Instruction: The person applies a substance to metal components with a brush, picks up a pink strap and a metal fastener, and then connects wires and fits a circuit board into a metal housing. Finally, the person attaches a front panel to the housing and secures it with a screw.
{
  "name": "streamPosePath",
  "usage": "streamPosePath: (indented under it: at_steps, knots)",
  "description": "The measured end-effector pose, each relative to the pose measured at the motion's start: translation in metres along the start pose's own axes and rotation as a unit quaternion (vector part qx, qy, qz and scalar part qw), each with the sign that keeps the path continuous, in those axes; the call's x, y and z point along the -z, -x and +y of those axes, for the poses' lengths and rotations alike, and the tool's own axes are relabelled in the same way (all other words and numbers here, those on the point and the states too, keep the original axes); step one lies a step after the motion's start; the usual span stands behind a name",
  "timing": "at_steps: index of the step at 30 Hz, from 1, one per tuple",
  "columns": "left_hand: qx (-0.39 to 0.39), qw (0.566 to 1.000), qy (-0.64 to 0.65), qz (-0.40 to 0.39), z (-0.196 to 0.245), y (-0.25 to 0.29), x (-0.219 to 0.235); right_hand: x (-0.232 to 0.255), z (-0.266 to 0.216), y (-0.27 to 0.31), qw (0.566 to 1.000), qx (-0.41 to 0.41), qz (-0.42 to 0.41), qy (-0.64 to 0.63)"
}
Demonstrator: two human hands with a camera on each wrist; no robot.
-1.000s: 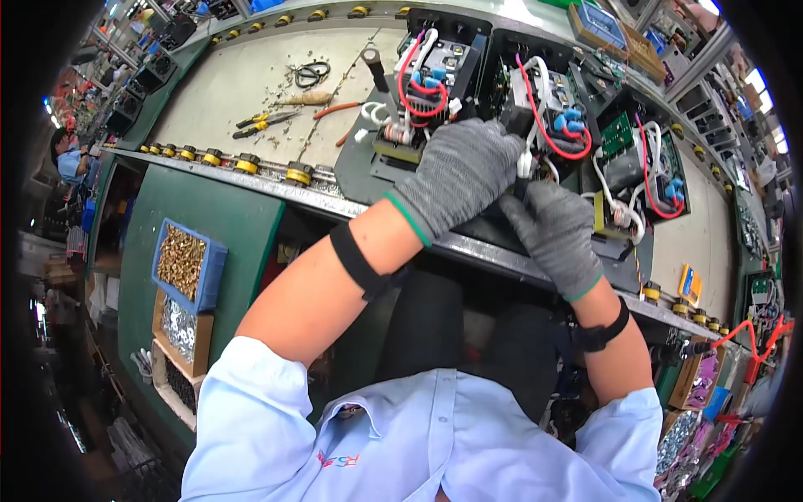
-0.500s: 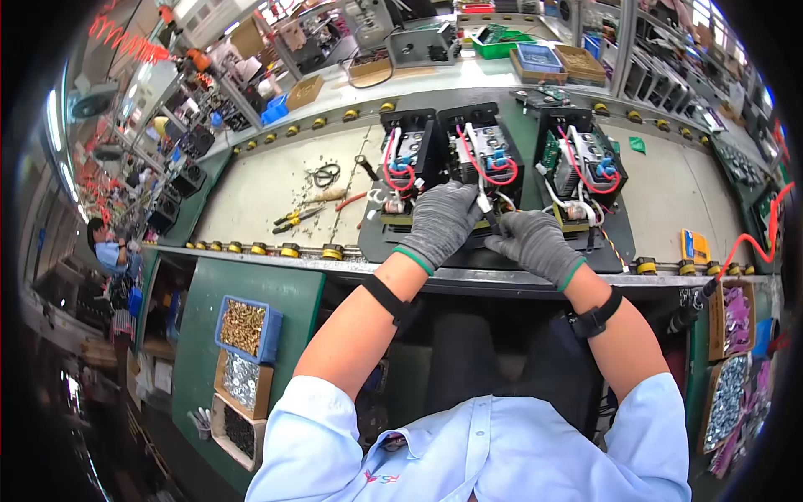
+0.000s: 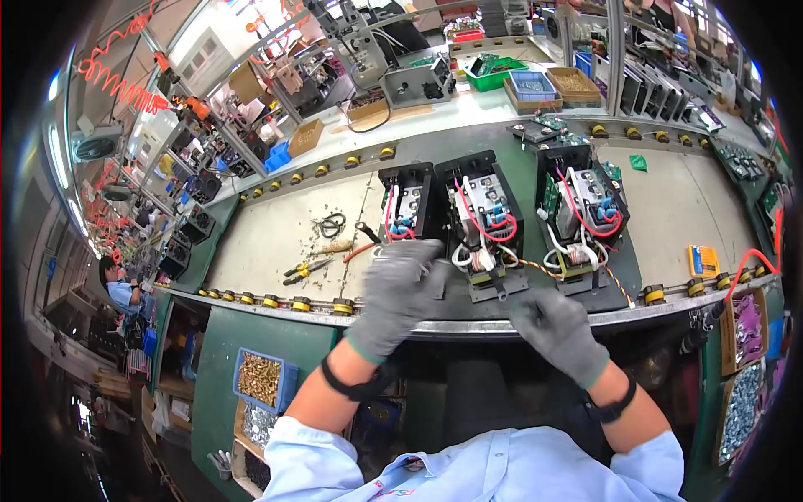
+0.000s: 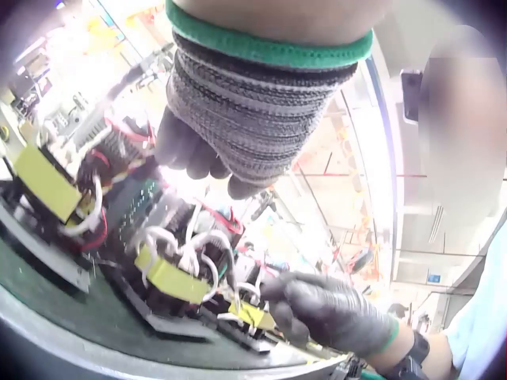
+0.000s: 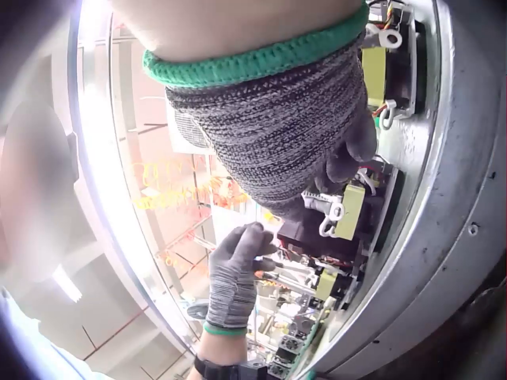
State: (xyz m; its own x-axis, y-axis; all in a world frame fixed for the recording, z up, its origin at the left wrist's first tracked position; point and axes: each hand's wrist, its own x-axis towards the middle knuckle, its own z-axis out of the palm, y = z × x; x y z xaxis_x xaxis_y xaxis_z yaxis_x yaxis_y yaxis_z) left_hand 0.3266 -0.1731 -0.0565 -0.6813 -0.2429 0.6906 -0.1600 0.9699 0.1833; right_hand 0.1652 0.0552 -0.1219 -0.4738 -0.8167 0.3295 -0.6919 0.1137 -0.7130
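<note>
Three black-cased electronic units with circuit boards stand side by side on a dark board (image 3: 527,311). My gloved left hand (image 3: 400,293), blurred, is in front of the left unit (image 3: 410,201), with its fingers loosely bent. Close to it, the middle unit (image 3: 485,205) has red and white wires and a coil (image 3: 482,259) at its near end. The gloved right hand (image 3: 562,335) hovers by the bench edge, below the middle and right unit (image 3: 581,197). Its fingers curl loosely in the left wrist view, and nothing shows in them. A twisted wire (image 3: 617,289) trails from the right unit.
Cutting pliers (image 3: 308,270), a coiled black cable (image 3: 330,224) and an upright dark handle (image 3: 365,232) are left of the units. A blue bin of brass parts (image 3: 266,379) sits lower left. Rollers (image 3: 343,306) line the bench edge. A yellow box (image 3: 703,261) lies right.
Both hands have let go of the white wires at the middle unit and moved apart, left hand leftward, right hand toward the bench edge. The head view has tilted up.
</note>
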Motion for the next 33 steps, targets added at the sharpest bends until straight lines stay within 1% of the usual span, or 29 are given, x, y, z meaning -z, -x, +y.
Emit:
streamPosePath:
  at_steps: [1,2,3,4,5,6,8,9,10,12,13,14,16,17,18,20,21,22,23,24,26,27,28,30,31,32,33]
  knots:
    - [0.056,0.998,0.003,0.042,-0.023,0.004,0.012,0.004,0.006,0.012,1.000,0.007,-0.009,0.016]
    - [0.180,0.970,0.145,0.078,-0.036,0.002,0.024,0.008,0.006,0.017,1.000,0.006,-0.010,0.016]
    - [0.224,0.966,0.071,0.106,-0.052,-0.005,0.034,0.013,0.004,0.021,0.998,0.002,-0.056,-0.008]
    - [0.216,0.973,-0.011,0.075,-0.072,-0.007,0.043,0.014,0.002,0.024,0.994,-0.001,-0.103,-0.032]
    - [0.264,0.962,0.064,0.039,-0.086,-0.010,0.041,0.010,0.000,0.026,0.994,0.002,-0.097,-0.041]
    - [0.310,0.941,0.137,0.005,-0.097,-0.009,0.038,0.010,-0.006,0.022,0.994,0.005,-0.101,-0.041]
    - [0.329,0.901,0.275,-0.070,-0.111,-0.001,0.023,0.011,-0.025,0.011,0.989,0.068,-0.116,-0.059]
    - [0.303,0.897,0.303,-0.109,-0.110,0.002,0.022,0.009,-0.032,0.005,0.986,0.087,-0.127,-0.063]
    - [0.302,0.897,0.305,-0.106,-0.112,0.005,0.017,0.007,-0.039,-0.001,0.986,0.088,-0.126,-0.060]
    - [0.297,0.889,0.342,-0.068,-0.115,0.013,0.006,-0.001,-0.049,-0.010,0.982,0.130,-0.131,-0.042]
    - [0.273,0.904,0.326,-0.055,-0.115,0.017,0.004,-0.003,-0.055,-0.015,0.979,0.144,-0.137,-0.045]
    - [0.273,0.903,0.327,-0.049,-0.113,0.022,0.003,-0.005,-0.060,-0.019,0.978,0.147,-0.140,-0.042]
    - [0.290,0.894,0.338,-0.055,-0.106,0.030,0.004,-0.005,-0.070,-0.030,0.976,0.160,-0.140,-0.050]
    - [0.309,0.872,0.377,-0.044,-0.102,0.035,0.003,-0.003,-0.074,-0.035,0.980,0.142,-0.141,-0.022]
    - [0.308,0.872,0.379,-0.043,-0.093,0.035,0.007,-0.004,-0.076,-0.040,0.980,0.142,-0.141,-0.020]
    - [0.349,0.870,0.345,-0.057,-0.072,0.032,0.021,-0.012,-0.078,-0.052,0.972,0.199,-0.122,-0.003]
    - [0.354,0.853,0.384,-0.016,-0.076,0.037,0.014,-0.017,-0.084,-0.057,0.971,0.210,-0.110,0.010]
    - [0.356,0.853,0.381,-0.012,-0.076,0.038,0.014,-0.021,-0.091,-0.065,0.970,0.215,-0.114,0.009]
    - [0.365,0.868,0.336,-0.028,-0.077,0.035,0.015,-0.024,-0.099,-0.077,0.957,0.273,-0.053,0.086]
    - [0.373,0.880,0.291,-0.047,-0.078,0.033,0.017,-0.028,-0.107,-0.089,0.931,0.327,0.010,0.161]
    - [0.378,0.873,0.306,-0.038,-0.074,0.032,0.019,-0.044,-0.114,-0.117,0.899,0.351,-0.002,0.260]
    - [0.388,0.867,0.312,-0.033,-0.077,0.033,0.016,-0.057,-0.113,-0.127,0.886,0.348,0.006,0.306]
    - [0.397,0.860,0.319,-0.029,-0.078,0.032,0.015,-0.068,-0.108,-0.135,0.886,0.348,0.008,0.306]
    - [0.399,0.855,0.330,-0.022,-0.078,0.037,0.015,-0.083,-0.106,-0.146,0.861,0.361,0.017,0.358]
    - [0.390,0.849,0.356,-0.016,-0.080,0.041,0.017,-0.085,-0.106,-0.150,0.856,0.355,-0.001,0.376]
    - [0.381,0.842,0.383,-0.009,-0.082,0.045,0.018,-0.086,-0.105,-0.153,0.855,0.358,-0.004,0.375]
    - [0.383,0.841,0.383,-0.006,-0.084,0.049,0.019,-0.083,-0.107,-0.155,0.864,0.350,-0.019,0.361]
